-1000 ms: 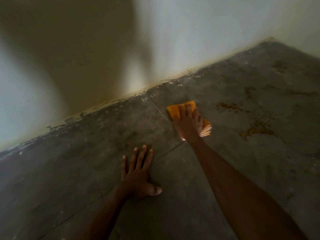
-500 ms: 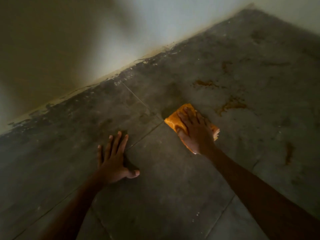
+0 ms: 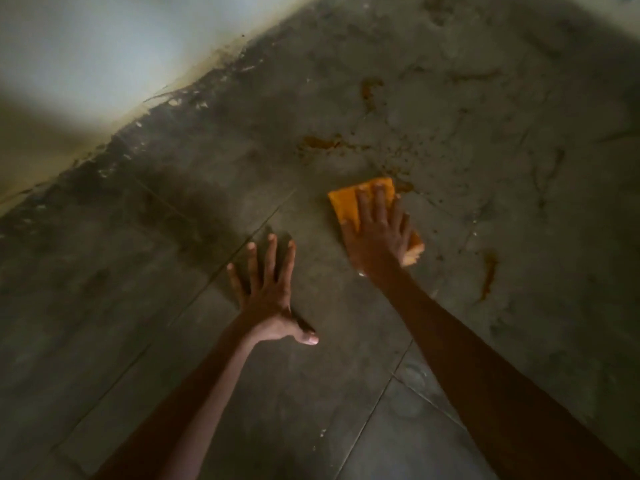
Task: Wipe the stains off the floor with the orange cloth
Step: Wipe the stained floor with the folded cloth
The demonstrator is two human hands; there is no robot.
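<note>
Orange cloth [image 3: 349, 206]: flat on floor [image 3: 311, 393] under right grip [image 3: 379, 237], fingers spread; stains [image 3: 322, 143] just beyond. Left grip [image 3: 268, 292]: splayed, empty, pressed to floor.

The floor [image 3: 311, 393] is dull grey tile with thin grout lines running slantwise, grimy and dark along the foot of the pale wall [image 3: 86, 64]. Rusty brown stains [image 3: 320, 143] streak it further out. A folded orange cloth [image 3: 349, 202] lies flat on a tile under the right hand [image 3: 377, 237]; the left hand [image 3: 268, 292] rests beside it, palm down, fingers spread.
</note>
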